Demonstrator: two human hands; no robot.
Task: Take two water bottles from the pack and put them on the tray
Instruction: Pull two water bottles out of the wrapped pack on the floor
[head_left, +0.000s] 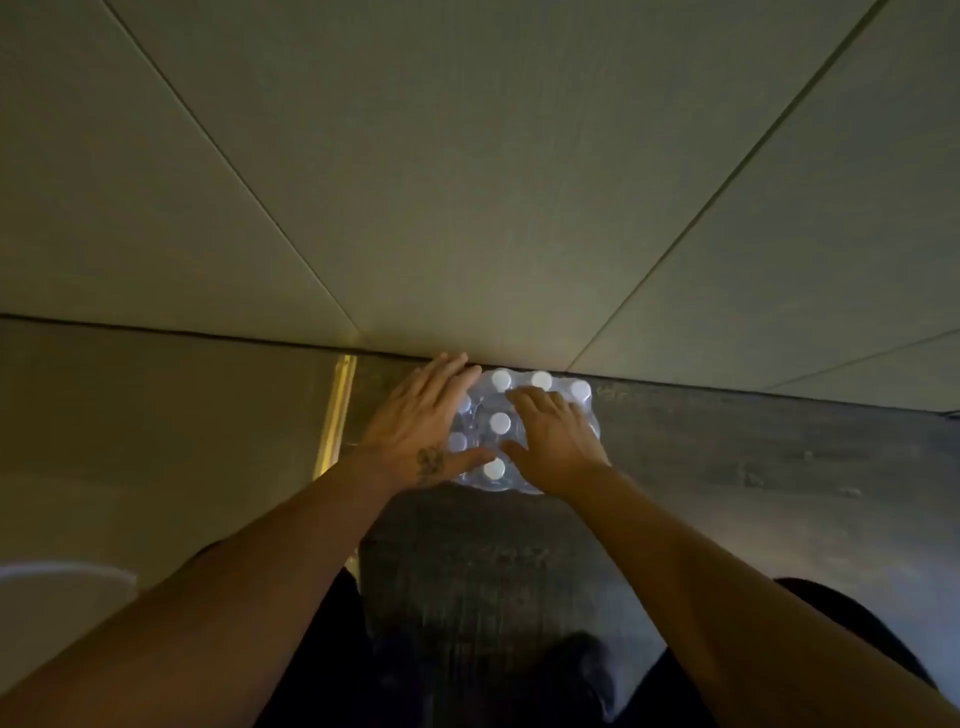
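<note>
A shrink-wrapped pack of water bottles (501, 423) with white caps stands on the dark floor against the wall. My left hand (423, 423) lies flat on the pack's left side, fingers spread and pointing to the wall. On the pack's right side rests my right hand (553, 439), fingers spread over the caps. Neither hand grips a bottle. Several caps show between the two hands. A pale rounded shape (62, 597) at the lower left may be the tray; I cannot tell.
A beige panelled wall (467, 182) rises right behind the pack. A brass floor strip (335, 415) divides the lighter floor on the left from the dark floor (753, 467). My legs and a dark shoe (576, 670) are at the bottom.
</note>
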